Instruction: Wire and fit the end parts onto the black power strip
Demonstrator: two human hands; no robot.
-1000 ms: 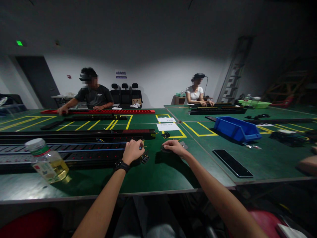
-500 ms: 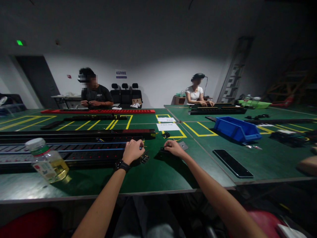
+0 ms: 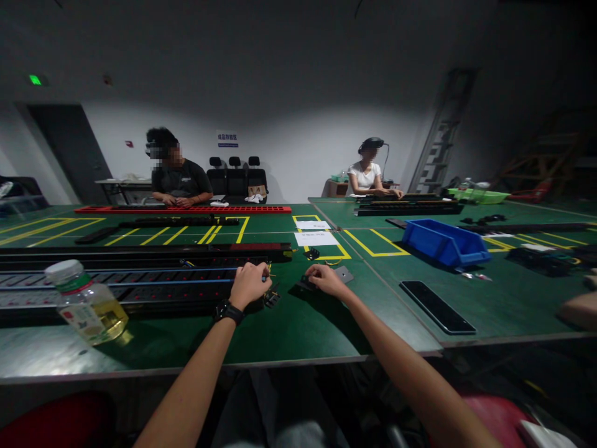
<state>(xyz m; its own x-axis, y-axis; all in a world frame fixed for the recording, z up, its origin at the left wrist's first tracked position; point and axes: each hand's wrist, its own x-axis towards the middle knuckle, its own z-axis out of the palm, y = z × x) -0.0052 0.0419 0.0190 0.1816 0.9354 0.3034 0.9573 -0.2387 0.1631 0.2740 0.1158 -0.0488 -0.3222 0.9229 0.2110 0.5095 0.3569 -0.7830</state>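
My left hand (image 3: pixel 250 284), with a black watch at the wrist, rests closed at the right end of a long black rail assembly (image 3: pixel 177 292) with blue strips; what its fingers hold is hidden. Just right of it lies a small black bracket (image 3: pixel 272 297). My right hand (image 3: pixel 325 279) pinches a small dark plate (image 3: pixel 303 285), tilted above the green table (image 3: pixel 298 336). A grey plate (image 3: pixel 345 274) lies behind my right fingers. Another small black part (image 3: pixel 312 254) is farther back.
A bottle (image 3: pixel 88 305) stands at the left. To the right are a phone (image 3: pixel 437 307) and a blue bin (image 3: pixel 443 242). Paper sheets (image 3: pixel 316 239) lie mid-table. Two people (image 3: pixel 181 180) sit across; part of another person's hand (image 3: pixel 581 311) shows at the right edge.
The dark plate in my right hand has turned and now shows more to the left of my fingers. My left hand has barely moved. The person across at left has lowered their hands.
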